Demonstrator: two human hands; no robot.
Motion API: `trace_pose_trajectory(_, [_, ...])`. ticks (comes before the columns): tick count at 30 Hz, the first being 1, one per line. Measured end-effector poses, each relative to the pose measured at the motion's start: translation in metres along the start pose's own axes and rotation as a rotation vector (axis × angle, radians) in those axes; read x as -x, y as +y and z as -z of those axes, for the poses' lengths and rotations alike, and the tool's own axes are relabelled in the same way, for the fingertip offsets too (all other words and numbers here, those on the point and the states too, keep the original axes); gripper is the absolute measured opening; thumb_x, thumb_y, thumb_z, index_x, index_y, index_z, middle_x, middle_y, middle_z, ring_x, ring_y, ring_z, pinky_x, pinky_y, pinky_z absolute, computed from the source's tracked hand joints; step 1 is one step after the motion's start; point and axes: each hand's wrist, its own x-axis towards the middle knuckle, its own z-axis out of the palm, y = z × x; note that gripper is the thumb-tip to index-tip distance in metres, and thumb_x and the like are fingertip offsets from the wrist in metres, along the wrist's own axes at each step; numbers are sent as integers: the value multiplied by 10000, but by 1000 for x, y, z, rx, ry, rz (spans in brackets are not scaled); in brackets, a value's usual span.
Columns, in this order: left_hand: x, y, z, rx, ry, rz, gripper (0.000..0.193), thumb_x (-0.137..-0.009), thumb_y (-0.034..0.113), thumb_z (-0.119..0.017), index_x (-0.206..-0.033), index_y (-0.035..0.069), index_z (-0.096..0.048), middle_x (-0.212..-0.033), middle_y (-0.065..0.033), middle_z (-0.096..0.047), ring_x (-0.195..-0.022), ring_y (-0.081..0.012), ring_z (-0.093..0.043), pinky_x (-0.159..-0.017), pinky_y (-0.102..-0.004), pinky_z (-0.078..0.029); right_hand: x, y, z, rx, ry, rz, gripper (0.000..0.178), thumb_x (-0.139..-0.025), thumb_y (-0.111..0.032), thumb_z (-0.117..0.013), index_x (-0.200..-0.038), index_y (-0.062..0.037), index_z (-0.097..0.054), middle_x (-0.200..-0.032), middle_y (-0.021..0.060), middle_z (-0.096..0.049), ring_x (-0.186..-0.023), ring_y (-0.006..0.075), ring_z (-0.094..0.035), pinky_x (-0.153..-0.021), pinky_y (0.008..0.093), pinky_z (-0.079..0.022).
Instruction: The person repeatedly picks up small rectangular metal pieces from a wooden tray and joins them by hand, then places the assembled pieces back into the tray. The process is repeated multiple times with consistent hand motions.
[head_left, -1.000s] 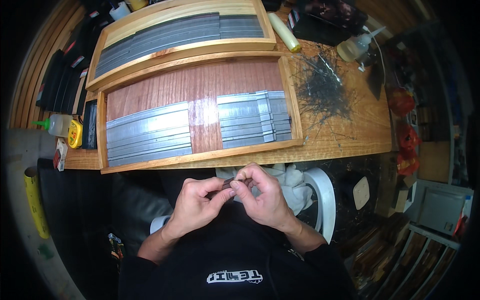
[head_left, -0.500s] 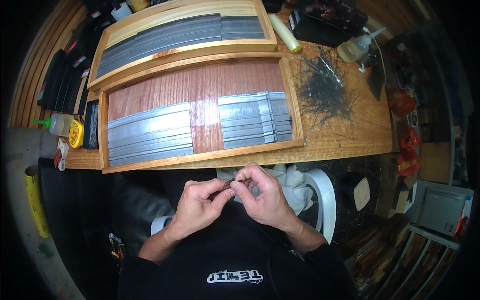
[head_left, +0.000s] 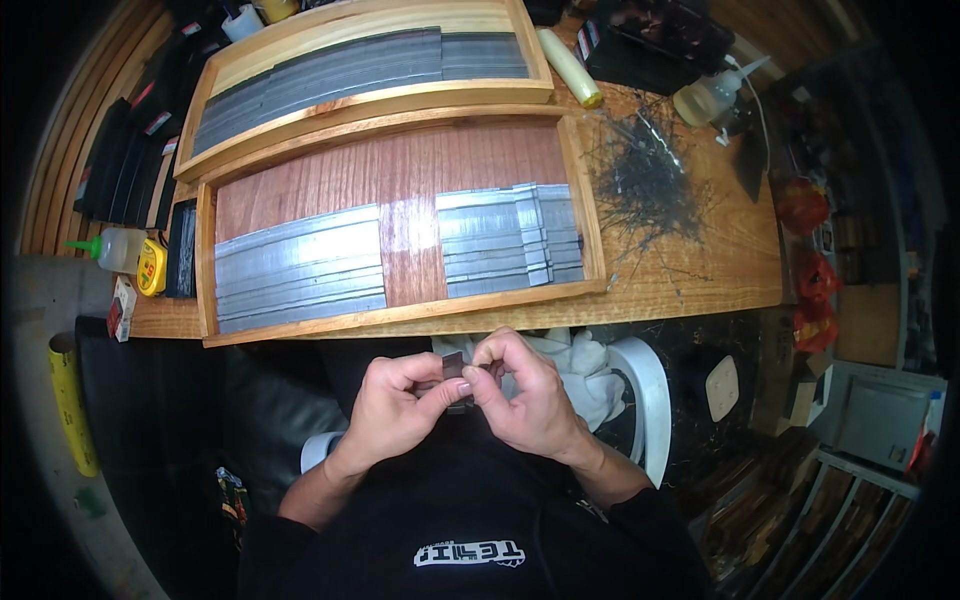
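- Head view: the left hand (head_left: 392,410) pinches a small dark flat piece (head_left: 453,362) between thumb and index finger, an end standing up past the thumb.
- The right hand (head_left: 527,400) presses thumb and curled index finger together at the piece's right side; the hands nearly meet, so neither is clearly nearer.
- The piece lies between the fingertips, in front of the torso; its visible part stands roughly upright, but fingers hide its full long axis.
- Beyond the hands, the near wooden tray (head_left: 400,317) holds grey strips (head_left: 300,270) in two groups, left and right.
- Farther right, thin dark scraps (head_left: 650,175) lie heaped on the table (head_left: 725,270).
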Motion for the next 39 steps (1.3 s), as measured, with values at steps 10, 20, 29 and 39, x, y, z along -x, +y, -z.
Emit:
trace_pose_trajectory(10, [-1, -1, 0, 99, -63, 65, 131, -972, 46, -761, -1062, -48, -760, -785, 11, -708, -757, -23, -616, -667, -204, -514, 6, 1, -3, -195, 20, -211, 170, -952, 22, -739, -1102, 43, -660, -956, 56, -680, -857, 87, -668, -754, 229, -564])
trace_pose_trajectory(20, [0, -11, 0, 236, -170, 110, 147, -988, 48, -743, -1084, -64, -754, -917, -79, -777, -854, -58, -690, -728, -212, -559, 2, 8, 5, -190, -45, -149, 73, -918, 58, -762, -989, 52, -745, -922, 76, -661, -767, 101, -675, -655, 217, -543])
trace_pose_trajectory(29, [-7, -27, 0, 389, -285, 410, 168, -985, 52, -738, -1132, -27, -756, -966, -129, -793, -906, -205, -784, -758, -295, -649, 19, 31, 1, -322, -65, -363, 90, -968, -10, -746, -1025, 59, -740, -873, 46, -667, -695, 67, -634, -598, 202, -499])
trace_pose_trajectory(39, [-26, -36, 1, 409, -152, 328, 155, -991, 77, -735, -1080, -48, -758, -953, -105, -793, -834, -168, -766, -722, -271, -621, 0, 57, -15, -763, 39, -518, 154, -988, -65, -737, -1090, 49, -751, -824, 52, -724, -659, 59, -618, -592, 203, -513])
